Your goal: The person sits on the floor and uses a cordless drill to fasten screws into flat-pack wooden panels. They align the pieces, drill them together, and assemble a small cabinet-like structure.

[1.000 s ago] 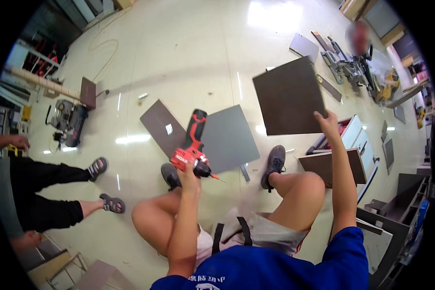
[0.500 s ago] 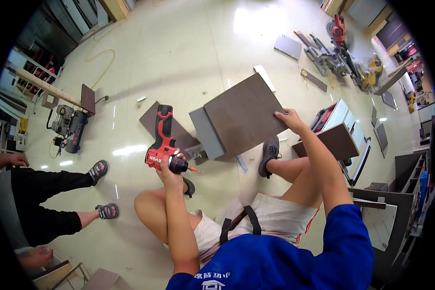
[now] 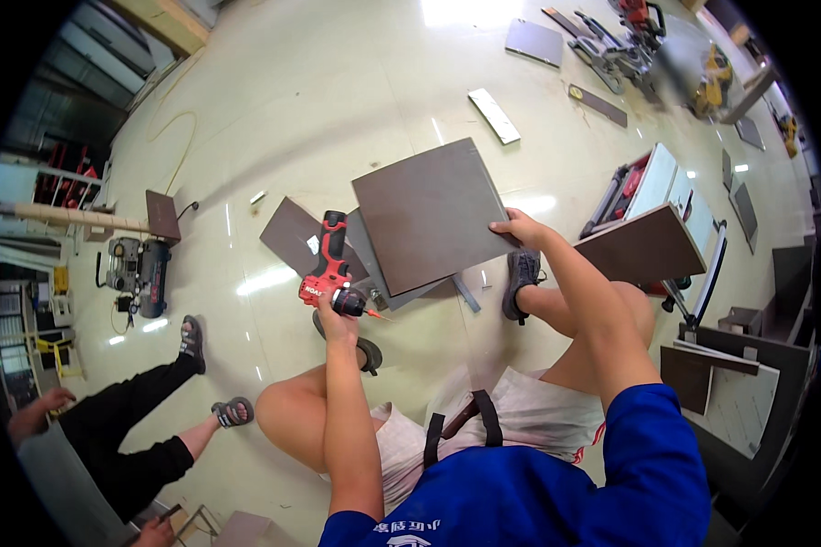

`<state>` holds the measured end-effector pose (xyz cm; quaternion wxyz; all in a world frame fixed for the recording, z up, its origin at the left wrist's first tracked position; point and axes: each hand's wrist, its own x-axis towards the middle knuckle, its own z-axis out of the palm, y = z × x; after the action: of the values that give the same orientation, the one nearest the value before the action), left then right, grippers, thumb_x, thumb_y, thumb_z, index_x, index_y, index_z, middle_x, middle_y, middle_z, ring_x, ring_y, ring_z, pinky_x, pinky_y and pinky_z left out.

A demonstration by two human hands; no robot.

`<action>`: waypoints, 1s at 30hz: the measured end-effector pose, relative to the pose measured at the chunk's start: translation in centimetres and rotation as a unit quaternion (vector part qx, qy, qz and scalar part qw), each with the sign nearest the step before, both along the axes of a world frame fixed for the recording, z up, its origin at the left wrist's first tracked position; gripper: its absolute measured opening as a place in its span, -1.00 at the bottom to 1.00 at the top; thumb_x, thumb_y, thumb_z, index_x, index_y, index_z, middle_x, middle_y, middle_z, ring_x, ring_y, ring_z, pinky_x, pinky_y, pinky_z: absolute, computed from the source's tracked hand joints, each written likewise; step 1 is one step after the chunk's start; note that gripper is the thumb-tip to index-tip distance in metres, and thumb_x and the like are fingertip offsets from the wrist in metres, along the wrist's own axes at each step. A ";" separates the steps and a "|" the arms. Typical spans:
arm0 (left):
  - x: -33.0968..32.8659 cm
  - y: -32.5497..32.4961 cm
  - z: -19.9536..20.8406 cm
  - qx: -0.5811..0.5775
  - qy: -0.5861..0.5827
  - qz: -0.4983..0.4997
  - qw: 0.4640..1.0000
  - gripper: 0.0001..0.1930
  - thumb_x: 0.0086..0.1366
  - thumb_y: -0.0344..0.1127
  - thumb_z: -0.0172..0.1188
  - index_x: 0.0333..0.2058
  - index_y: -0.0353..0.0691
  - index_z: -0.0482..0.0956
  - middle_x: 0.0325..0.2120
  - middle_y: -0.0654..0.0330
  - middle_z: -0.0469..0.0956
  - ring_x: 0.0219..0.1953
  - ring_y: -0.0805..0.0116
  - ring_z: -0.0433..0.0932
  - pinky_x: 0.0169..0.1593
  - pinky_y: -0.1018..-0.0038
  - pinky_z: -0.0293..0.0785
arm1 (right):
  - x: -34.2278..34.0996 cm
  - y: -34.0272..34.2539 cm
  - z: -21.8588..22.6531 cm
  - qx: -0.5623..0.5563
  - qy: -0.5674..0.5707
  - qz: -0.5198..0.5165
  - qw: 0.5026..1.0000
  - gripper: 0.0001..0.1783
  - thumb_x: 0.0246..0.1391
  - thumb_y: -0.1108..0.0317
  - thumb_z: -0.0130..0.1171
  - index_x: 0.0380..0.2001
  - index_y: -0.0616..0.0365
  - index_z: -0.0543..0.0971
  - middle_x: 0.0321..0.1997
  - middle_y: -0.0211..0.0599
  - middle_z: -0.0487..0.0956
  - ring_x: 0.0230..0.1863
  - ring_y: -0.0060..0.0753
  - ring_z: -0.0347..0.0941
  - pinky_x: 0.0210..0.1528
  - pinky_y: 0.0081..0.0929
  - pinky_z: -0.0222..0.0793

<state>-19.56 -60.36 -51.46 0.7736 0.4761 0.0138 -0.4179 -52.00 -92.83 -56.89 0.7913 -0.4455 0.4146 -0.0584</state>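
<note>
My left hand (image 3: 339,326) is closed round the front of a red and black cordless drill (image 3: 329,264), near its chuck; an orange-collared bit points right. Its battery end points away from me. With my right hand (image 3: 523,228) I grip the right edge of a square brown panel (image 3: 433,217), thumb on top. Under that panel a grey panel (image 3: 374,251) shows along its left and lower edges. Another brown board (image 3: 287,235) lies on the floor behind the drill, with a small white piece on it. A grey strip (image 3: 466,293) lies near my right shoe.
To the right stand a table saw (image 3: 652,187) and a leaning brown panel (image 3: 648,248). Farther off are a mitre saw (image 3: 616,50) and a white offcut (image 3: 494,116). At left are an air compressor (image 3: 137,273) and another person's sandalled foot (image 3: 233,412).
The brown panel has moved left and now covers more of the grey panel. The drill has shifted slightly right and nearer. The other person's legs have moved, and my view has shifted.
</note>
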 end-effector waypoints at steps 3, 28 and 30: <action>0.1 -1.5 -0.3 0.044 0.045 0.013 0.998 -0.40 0.31 -0.02 0.16 0.24 -0.17 0.30 0.11 0.12 0.48 0.17 0.20 0.51 -0.06 0.37 0.55 | 1.7 1.3 -0.4 0.038 -0.019 -0.032 0.999 -0.45 0.11 0.36 0.33 0.14 0.26 0.42 0.00 -0.18 0.60 -0.03 -0.36 0.57 0.06 -0.38 0.50; -3.4 7.0 0.2 0.115 -0.036 -0.042 0.992 -0.61 0.32 -0.25 0.15 0.06 -0.32 0.42 -0.15 0.07 0.61 -0.13 0.24 0.62 -0.12 0.35 0.58 | 0.4 18.9 0.5 0.164 0.005 -0.060 0.985 -0.42 0.07 0.49 0.36 0.17 0.23 0.42 0.12 -0.16 0.56 0.11 -0.23 0.52 0.19 -0.21 0.46; -4.4 7.6 1.4 0.116 -0.046 -0.026 0.992 -0.65 0.32 -0.28 0.15 0.01 -0.36 0.44 -0.20 0.06 0.61 -0.15 0.24 0.63 -0.09 0.34 0.59 | 0.7 18.8 1.1 0.132 0.019 -0.030 0.991 -0.42 0.12 0.41 0.33 0.20 0.26 0.39 0.14 -0.12 0.55 0.15 -0.22 0.50 0.23 -0.20 0.42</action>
<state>-23.98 -52.76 -50.03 0.7019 0.5817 0.0141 -0.4108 -51.34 -74.06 -55.76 0.8329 -0.3256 0.4471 -0.0180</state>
